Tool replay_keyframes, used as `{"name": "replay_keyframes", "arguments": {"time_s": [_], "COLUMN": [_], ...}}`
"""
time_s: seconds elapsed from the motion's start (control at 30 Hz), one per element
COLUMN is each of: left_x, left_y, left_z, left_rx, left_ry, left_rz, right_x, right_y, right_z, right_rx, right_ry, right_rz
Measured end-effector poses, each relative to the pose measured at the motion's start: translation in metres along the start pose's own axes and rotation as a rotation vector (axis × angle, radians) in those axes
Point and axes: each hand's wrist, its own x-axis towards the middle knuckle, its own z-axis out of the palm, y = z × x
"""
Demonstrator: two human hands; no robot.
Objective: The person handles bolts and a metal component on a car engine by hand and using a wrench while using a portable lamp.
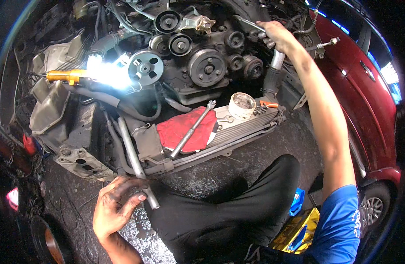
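Observation:
Low on the left, my left hand (116, 204) is closed round the lower part of a long grey metal pipe (131, 147), with the thumb against its side. The pipe slants up toward the radiator's left end. My right arm reaches far forward, and my right hand (277, 37) grips a slim chrome wrench (251, 23) at the engine's upper right. The wrench's far end lies among dark parts, and I cannot tell what it touches. Between my hands, a long-handled ratchet (193, 130) lies across a red cloth (169, 128) on the radiator.
An engine front with several pulleys (207, 67) faces me. A lit work lamp with an orange handle (63, 77) glares at left. On the radiator (237, 134) stand a white tape roll (243, 106), small bolts (260, 109) and a spanner (224, 121). A red car (350, 88) is at right.

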Motion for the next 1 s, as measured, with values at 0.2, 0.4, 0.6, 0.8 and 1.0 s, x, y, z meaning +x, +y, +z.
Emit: {"name": "replay_keyframes", "arguments": {"time_s": [0.2, 0.4, 0.6, 0.8, 1.0], "left_x": [-0.019, -0.022, -0.03, -0.038, -0.045], "left_y": [-0.011, -0.016, -0.02, -0.024, -0.027], "left_z": [-0.009, -0.008, -0.011, -0.005, 0.003], "left_rx": [0.02, -0.068, -0.05, -0.1, -0.107], "left_ry": [0.173, 0.213, 0.226, 0.269, 0.191], "left_rz": [-0.095, -0.122, -0.156, -0.165, -0.237], "right_x": [0.002, 0.014, 0.0, 0.005, 0.001], "right_y": [0.002, 0.021, -0.005, 0.02, 0.003], "right_z": [-0.008, -0.012, -0.011, -0.019, -0.011], "right_rx": [-0.796, -0.879, 0.219, -0.969, 0.405], "right_ry": [0.261, 0.671, -0.02, 0.552, -0.047], "right_rz": [-0.662, -1.154, 0.011, -1.071, 0.004]}}
